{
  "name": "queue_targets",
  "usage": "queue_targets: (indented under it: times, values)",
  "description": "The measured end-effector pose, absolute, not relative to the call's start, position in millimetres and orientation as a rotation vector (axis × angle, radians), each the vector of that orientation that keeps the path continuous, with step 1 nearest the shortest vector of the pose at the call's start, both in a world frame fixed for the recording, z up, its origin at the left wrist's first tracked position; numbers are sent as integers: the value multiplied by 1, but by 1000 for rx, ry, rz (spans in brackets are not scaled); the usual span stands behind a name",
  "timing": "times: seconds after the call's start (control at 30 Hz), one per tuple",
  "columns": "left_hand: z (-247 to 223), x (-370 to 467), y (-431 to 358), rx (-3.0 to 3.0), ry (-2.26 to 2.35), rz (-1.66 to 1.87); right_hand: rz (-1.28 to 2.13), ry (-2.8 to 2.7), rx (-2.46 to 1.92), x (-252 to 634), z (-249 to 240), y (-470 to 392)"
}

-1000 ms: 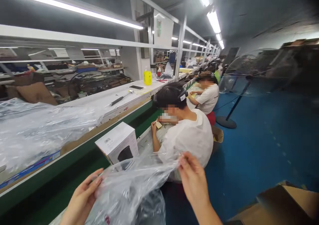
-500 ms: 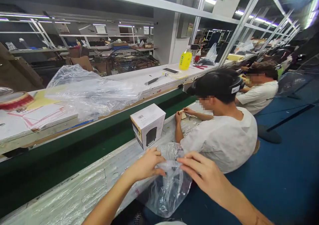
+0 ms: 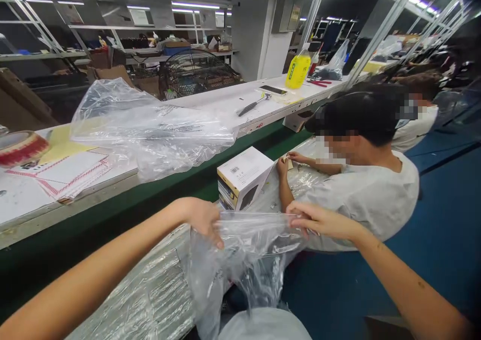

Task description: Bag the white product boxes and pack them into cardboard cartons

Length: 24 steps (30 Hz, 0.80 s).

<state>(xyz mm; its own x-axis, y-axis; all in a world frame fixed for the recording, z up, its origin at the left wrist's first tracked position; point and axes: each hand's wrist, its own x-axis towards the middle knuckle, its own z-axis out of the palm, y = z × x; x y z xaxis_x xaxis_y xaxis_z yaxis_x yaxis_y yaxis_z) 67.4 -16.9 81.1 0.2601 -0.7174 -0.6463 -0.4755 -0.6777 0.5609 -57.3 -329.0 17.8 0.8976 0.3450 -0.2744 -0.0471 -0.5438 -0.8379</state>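
Blurred markings on bag, tape roll cut off left

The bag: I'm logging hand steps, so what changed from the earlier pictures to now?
The left hand and right hand drew together, then spread apart again, stretching the bag between them. The box stayed standing, untouched.

left hand and right hand have been parted, the clear bag stretched wider over the bench edge.
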Motion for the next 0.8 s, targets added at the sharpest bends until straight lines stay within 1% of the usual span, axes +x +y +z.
queue_targets:
  times: [0.07,0.13,0.2,0.27,0.33,0.37,0.47,0.53,0.57,0.67,0.73,0.8]
  values:
    - [79,78,-11,2215,-1151,-1426,466,-305,-2242,-44,13,-330]
    - [78,84,-6,1900,-1171,-1514,377,-387,-2285,-33,9,-330]
    - [74,86,-1,1565,-1044,-1482,350,-375,-2160,-25,5,-331]
    - [61,86,0,1376,-831,-1364,394,-309,-1894,-18,-1,-336]
    - [37,85,-6,1422,-676,-1312,432,-245,-1758,-11,-8,-346]
    - [21,84,-11,1530,-629,-1307,434,-228,-1809,-6,-12,-352]
    - [-30,79,-32,1870,-622,-1363,495,-290,-2193,15,-26,-378]
    - [-58,72,-44,1827,-729,-1351,407,-365,-2311,38,-34,-397]
    - [-68,68,-49,1716,-738,-1303,283,-381,-2292,53,-36,-405]
    - [-80,58,-58,1277,-500,-950,-114,-372,-2083,110,-38,-414]
    - [-76,60,-64,1072,-243,-576,-148,-385,-1958,154,-36,-403]
    - [-68,75,-72,964,33,-171,-56,-370,-1863,197,-36,-384]
